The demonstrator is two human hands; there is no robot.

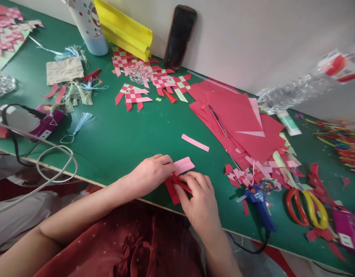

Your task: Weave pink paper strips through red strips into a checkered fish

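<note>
Near the table's front edge, red paper strips (172, 191) and pink paper strips (184, 165) cross one another between my hands. My left hand (154, 171) has its fingers bent down on the left side of these strips, with the fingertips pressed on them. On the right side, my right hand (199, 192) pinches a red strip between thumb and fingers. The exact crossing point is partly hidden by my fingers. One loose pink strip (195, 142) lies flat on the green table just beyond my hands.
Red paper sheets (232, 115), a blue glue gun (260, 204) and scissors (296, 207) lie to the right. Woven paper pieces (133, 96), a phone (180, 36) and a cup (91, 29) are farther back. Tassels (79, 125) and a white cable (75, 161) are at the left.
</note>
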